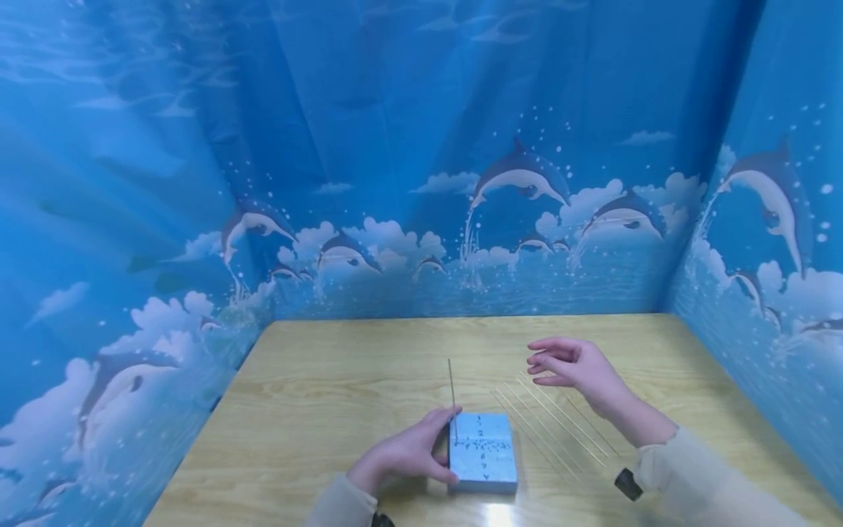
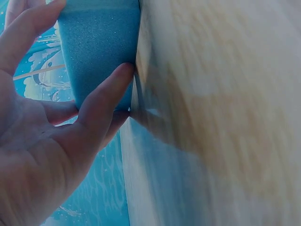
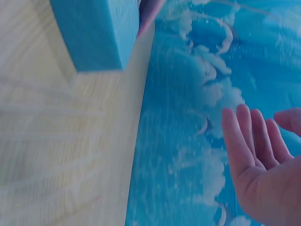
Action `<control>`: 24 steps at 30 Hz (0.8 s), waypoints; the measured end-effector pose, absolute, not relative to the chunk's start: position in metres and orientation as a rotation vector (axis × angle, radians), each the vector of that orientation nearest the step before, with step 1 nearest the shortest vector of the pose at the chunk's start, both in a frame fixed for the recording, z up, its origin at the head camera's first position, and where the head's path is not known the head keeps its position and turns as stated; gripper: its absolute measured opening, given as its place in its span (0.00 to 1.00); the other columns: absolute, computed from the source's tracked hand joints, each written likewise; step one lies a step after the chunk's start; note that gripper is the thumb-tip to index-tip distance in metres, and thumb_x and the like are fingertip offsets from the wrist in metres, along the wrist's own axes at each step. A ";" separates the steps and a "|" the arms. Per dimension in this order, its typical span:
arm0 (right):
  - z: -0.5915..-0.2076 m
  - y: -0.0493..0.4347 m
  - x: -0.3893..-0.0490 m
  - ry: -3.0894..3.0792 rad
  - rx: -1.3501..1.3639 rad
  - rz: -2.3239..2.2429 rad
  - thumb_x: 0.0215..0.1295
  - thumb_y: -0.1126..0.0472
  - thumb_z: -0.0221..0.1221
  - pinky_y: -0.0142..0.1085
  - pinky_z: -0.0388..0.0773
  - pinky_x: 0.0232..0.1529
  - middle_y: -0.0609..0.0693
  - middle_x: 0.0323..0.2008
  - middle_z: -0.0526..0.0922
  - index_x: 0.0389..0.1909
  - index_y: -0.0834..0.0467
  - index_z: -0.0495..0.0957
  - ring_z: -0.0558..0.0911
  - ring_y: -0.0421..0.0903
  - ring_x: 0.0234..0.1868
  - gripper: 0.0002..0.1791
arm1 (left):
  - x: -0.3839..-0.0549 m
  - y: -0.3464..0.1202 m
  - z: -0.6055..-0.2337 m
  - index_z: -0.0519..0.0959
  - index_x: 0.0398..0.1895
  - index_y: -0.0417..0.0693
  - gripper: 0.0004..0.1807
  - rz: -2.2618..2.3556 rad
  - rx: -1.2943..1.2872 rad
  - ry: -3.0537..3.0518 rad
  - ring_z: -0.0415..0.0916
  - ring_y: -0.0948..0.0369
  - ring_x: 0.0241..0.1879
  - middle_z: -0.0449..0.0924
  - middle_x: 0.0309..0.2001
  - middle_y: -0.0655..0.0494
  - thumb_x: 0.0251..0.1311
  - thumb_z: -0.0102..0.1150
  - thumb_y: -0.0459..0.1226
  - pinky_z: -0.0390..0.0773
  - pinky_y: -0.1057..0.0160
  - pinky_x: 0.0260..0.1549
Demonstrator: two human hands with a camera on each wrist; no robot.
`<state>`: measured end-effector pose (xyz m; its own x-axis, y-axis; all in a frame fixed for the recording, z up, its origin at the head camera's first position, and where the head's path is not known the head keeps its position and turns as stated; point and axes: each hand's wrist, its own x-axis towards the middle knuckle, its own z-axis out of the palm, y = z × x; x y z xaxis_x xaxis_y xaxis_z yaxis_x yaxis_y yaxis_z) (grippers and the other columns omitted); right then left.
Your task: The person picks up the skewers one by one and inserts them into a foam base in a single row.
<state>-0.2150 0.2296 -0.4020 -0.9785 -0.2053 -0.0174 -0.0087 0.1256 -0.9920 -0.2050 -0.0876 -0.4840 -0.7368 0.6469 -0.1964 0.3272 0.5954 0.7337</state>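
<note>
A blue foam block [image 1: 469, 465] with small dark marks across its top sits on the table. One thin stick [image 1: 451, 384] stands nearly upright from the block's left side; part of it also shows in the left wrist view as a pale stick [image 2: 40, 71]. My left hand [image 1: 408, 448] holds the block from its left, thumb at the near corner and fingers at the far one. Raised above the table to the right, my right hand [image 1: 579, 369] holds nothing, its fingers loosely bent. In the right wrist view that hand [image 3: 265, 174] is apart from the block [image 3: 89, 37].
Several thin sticks [image 1: 562, 411] lie slantwise on the wooden table [image 1: 329, 410], right of the block and below the right hand. Blue curtains [image 1: 395, 146] printed with dolphins and clouds enclose the table at the back and both sides.
</note>
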 end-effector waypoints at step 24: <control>-0.430 0.308 -0.240 2.153 -0.116 -1.916 0.73 0.63 0.53 0.41 0.86 0.49 0.45 0.41 0.85 0.64 0.75 0.65 0.86 0.42 0.44 0.25 | -0.205 -0.086 -0.486 0.51 0.79 0.52 0.61 0.990 0.740 2.364 0.57 0.50 0.74 0.57 0.75 0.49 0.41 0.78 0.45 0.58 0.46 0.74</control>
<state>-0.2399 0.3083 -0.4297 -0.9639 -0.2280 -0.1371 0.1097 0.1289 -0.9856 -0.2051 -0.0862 -0.4855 -0.7441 0.6340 -0.2103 0.2949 0.5944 0.7482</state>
